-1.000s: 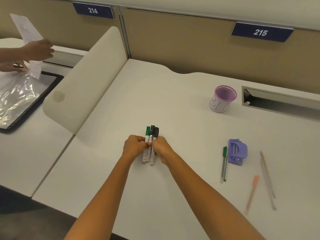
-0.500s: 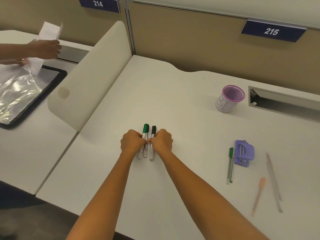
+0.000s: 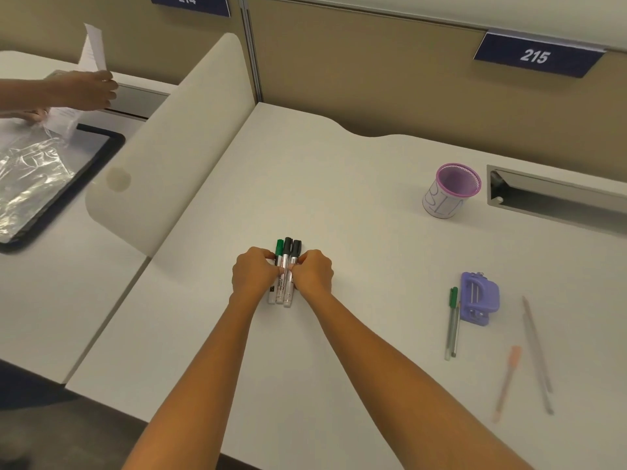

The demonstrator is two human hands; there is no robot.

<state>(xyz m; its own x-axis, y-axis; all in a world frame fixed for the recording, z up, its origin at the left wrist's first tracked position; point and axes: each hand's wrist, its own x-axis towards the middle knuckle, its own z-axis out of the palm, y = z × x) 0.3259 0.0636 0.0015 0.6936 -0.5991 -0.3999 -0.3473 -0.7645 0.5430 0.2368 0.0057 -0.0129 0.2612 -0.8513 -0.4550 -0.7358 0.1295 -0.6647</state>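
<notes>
Three white-barrelled markers (image 3: 285,266) lie side by side on the white desk (image 3: 339,184), one with a green cap and two with black caps pointing away from me. My left hand (image 3: 254,274) grips the bundle from the left with curled fingers. My right hand (image 3: 314,274) grips it from the right in the same way, so the middle of the barrels is hidden between my fingers. The caps and the near ends stick out.
A purple-rimmed pen cup (image 3: 451,191) stands at the back right. A purple hole punch (image 3: 480,301), a green pen (image 3: 452,322), an orange pen (image 3: 507,381) and grey pens (image 3: 537,351) lie to the right. A divider panel (image 3: 169,147) borders the left; beyond it another person's hand (image 3: 84,91) holds paper.
The three markers now sit packed together with all three caps showing, where half a second ago only two caps showed. The other person's paper has shifted.
</notes>
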